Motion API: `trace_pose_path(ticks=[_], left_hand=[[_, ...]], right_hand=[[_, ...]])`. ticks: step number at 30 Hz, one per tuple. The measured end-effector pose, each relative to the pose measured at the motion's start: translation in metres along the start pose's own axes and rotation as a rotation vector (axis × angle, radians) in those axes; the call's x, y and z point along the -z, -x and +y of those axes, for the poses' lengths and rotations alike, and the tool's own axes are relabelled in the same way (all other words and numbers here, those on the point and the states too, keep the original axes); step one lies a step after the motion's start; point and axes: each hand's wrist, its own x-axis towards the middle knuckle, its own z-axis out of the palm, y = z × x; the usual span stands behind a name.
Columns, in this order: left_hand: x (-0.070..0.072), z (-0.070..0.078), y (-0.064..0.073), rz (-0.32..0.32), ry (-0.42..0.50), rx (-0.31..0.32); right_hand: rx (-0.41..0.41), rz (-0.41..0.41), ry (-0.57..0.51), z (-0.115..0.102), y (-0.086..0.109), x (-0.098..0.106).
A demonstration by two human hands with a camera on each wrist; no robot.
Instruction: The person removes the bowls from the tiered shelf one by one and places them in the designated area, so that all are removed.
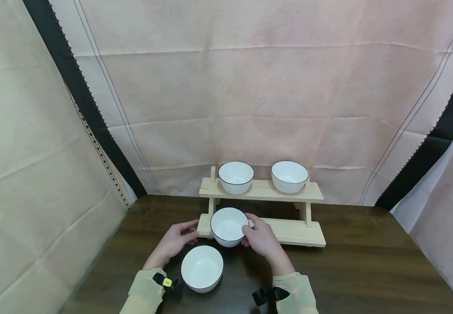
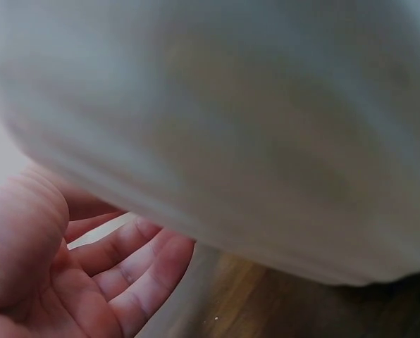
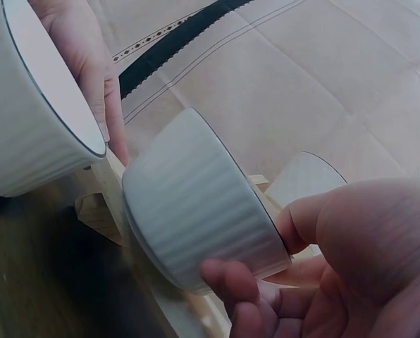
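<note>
My right hand (image 1: 263, 237) pinches the rim of a white ribbed bowl (image 3: 189, 204) with a dark edge, thumb on top and fingers along its side. This bowl overlaps the left part of the lower shelf (image 1: 293, 231) of a small two-tier wooden stand and tilts in the right wrist view. At that shelf's left end, my left hand (image 1: 175, 240) has its fingertips right at the wood, the fingers fairly straight. Another white bowl (image 1: 202, 267) stands on the table between my forearms; its side fills much of the left wrist view.
On the stand's upper shelf (image 1: 263, 188) sit two more white bowls, one at the left (image 1: 236, 176) and one at the right (image 1: 290, 175). A dark wooden table (image 1: 367, 261) bears the stand. Pale cloth walls (image 1: 269, 87) with black strips close off the back and sides.
</note>
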Motion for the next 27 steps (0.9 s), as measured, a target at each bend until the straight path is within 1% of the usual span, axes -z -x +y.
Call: trace_pose_path(ticks=[4,7,13,20,27], left_hand=[[0.0,-0.001,0.005,0.002,-0.006,0.017],[0.001,-0.001,0.006,0.009,-0.001,0.019],[0.001,0.0,0.006,0.01,0.01,0.008],[0.001,-0.001,0.006,0.01,-0.001,0.01],[0.001,0.002,0.004,0.002,-0.014,-0.006]], right_hand=[[-0.012,-0.014,-0.007,0.003,0.003,0.0],[-0.013,-0.023,-0.019,0.005,0.004,0.002],[-0.007,-0.023,-0.043,0.008,0.005,0.011],[0.012,-0.062,-0.047,0.014,0.01,0.018],[0.033,-0.078,-0.067,0.019,0.016,0.032]])
